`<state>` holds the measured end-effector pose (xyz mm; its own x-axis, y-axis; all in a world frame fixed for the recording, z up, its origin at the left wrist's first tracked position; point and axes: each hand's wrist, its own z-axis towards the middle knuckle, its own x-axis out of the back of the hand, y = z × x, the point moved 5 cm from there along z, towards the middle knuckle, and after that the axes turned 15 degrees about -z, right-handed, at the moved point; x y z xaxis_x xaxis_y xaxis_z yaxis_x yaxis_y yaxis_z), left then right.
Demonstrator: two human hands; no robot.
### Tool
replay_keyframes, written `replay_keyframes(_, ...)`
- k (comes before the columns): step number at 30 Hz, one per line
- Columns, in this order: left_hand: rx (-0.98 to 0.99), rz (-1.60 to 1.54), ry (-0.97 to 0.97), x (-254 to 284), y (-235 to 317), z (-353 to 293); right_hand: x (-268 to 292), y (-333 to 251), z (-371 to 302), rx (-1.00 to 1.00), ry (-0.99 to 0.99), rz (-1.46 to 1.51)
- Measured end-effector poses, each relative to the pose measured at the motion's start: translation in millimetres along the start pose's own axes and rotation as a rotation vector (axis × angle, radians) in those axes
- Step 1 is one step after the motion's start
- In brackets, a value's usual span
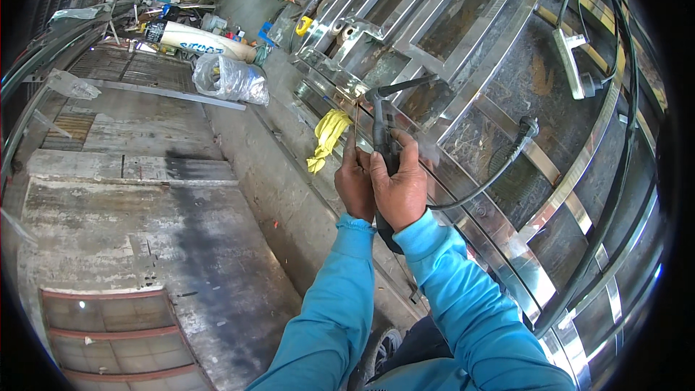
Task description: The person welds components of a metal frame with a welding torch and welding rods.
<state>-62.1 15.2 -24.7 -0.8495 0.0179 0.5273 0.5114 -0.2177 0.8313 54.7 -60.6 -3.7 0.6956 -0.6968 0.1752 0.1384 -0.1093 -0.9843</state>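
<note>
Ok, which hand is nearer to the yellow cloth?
Left. In the head view, the left hand is just below and right of the yellow cloth; the right hand, gripping the black torch, is farther to the right.

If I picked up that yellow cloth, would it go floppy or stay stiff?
The yellow cloth would probably flop, since it lies crumpled in soft folds. It's likely light, because it looks like just a small bunch of fabric. Without a round shape, it probably wouldn't roll.
</note>
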Motion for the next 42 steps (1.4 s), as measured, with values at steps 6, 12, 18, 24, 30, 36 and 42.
replay_keyframes(6,-0.047,-0.040,-0.019,0,5,-1,-6,2,4,-0.054,-0.032,0.076)
replay_keyframes(12,-0.115,-0.006,-0.017,3,-10,3,-7,2,2,-0.052,-0.046,0.091)
replay_keyframes(18,-0.092,-0.010,-0.032,0,-10,3,-5,3,4,-0.061,-0.069,0.055)
replay_keyframes(24,-0.119,0.029,-0.007,3,-10,3,-5,3,3,-0.045,-0.052,0.052)
replay_keyframes(30,-0.108,0.042,-0.007,4,-16,5,-5,4,1,-0.100,-0.016,0.096)
replay_keyframes(36,-0.125,-0.052,-0.047,2,-11,3,-3,6,3,-0.103,-0.058,0.051)
replay_keyframes(42,-0.126,-0.079,-0.021,3,-9,7,-5,2,5,-0.070,-0.078,0.026)
